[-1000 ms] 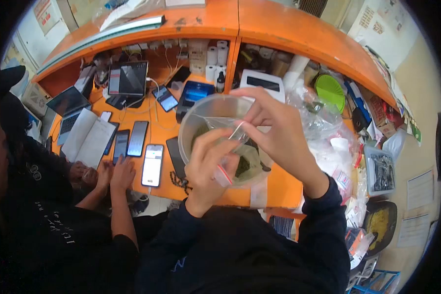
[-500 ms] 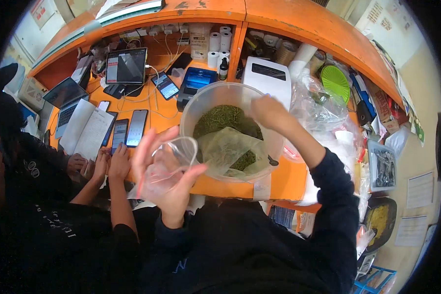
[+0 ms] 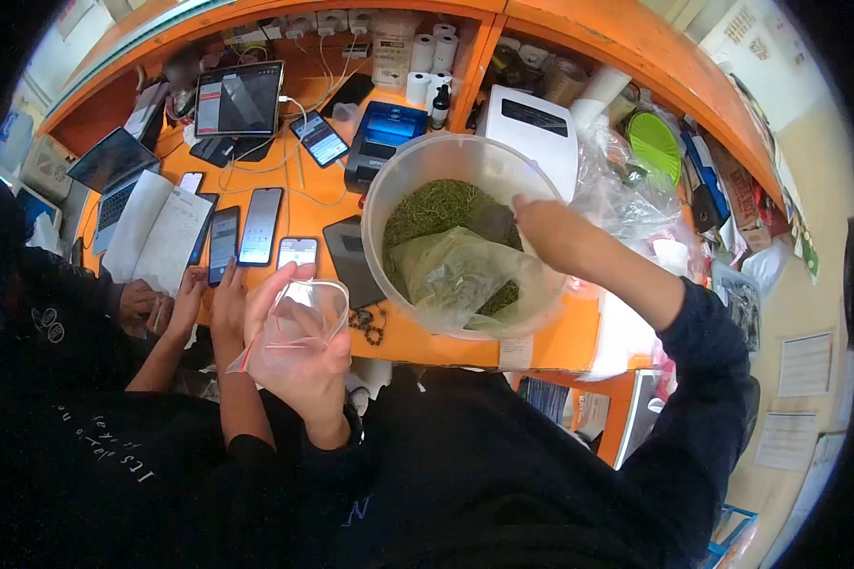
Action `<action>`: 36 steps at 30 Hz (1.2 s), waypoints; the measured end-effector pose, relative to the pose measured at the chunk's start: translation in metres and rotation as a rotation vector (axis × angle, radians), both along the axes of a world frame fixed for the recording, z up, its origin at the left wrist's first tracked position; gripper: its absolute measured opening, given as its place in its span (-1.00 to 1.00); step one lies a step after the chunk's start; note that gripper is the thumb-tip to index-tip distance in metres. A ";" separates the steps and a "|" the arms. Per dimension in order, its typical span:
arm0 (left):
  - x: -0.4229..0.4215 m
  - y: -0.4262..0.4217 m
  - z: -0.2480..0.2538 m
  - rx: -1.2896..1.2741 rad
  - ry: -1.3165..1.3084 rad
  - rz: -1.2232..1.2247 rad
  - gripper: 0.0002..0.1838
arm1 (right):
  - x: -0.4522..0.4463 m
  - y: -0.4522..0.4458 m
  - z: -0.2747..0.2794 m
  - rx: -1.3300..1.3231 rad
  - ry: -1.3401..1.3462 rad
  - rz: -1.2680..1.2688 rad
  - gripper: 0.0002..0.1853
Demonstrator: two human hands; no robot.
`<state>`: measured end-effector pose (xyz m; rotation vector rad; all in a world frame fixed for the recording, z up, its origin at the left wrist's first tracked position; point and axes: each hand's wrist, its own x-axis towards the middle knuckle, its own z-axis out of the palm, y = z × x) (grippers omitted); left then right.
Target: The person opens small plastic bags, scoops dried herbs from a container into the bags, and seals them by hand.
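Note:
My left hand (image 3: 315, 384) holds a small clear zip bag (image 3: 299, 327) with its mouth spread wide, to the left of the tub. The bag has a red line along its edge, and I see no contents in it. A large translucent plastic tub (image 3: 374, 248) holds dried green leaves (image 3: 434, 204). Across the leaves, inside the tub, lies a crumpled clear plastic bag (image 3: 460, 270). Over the tub's right side, my right hand (image 3: 552, 232) is closed on a greyish scoop (image 3: 493, 221), blurred and low against the leaves. My fingers hide its handle.
Left of me, another person's hands (image 3: 226, 308) are at several phones (image 3: 260, 228); a further person's hand rests by an open notebook (image 3: 161, 237). Behind the tub stand a blue-topped printer (image 3: 389, 128) and a white machine (image 3: 529, 142). Plastic bags (image 3: 626, 204) crowd the right.
The view has shifted slightly. My left hand has moved down and left with the zip bag, uncovering a bead bracelet and a dark flat device. My right hand remains at the tub, the scoop now showing.

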<state>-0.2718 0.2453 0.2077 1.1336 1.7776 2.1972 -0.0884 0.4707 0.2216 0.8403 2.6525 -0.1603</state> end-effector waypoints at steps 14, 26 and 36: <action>-0.009 -0.007 -0.014 -0.012 -0.214 -0.232 -0.25 | 0.046 -0.119 0.089 0.262 0.259 0.007 -0.81; -0.008 -0.025 -0.021 -0.025 -0.216 -0.080 -0.25 | -0.011 -0.081 -0.002 0.223 0.407 0.308 -0.90; -0.011 -0.030 -0.017 -0.070 -0.124 0.005 -0.23 | -0.011 -0.086 -0.013 0.172 0.379 0.301 -0.91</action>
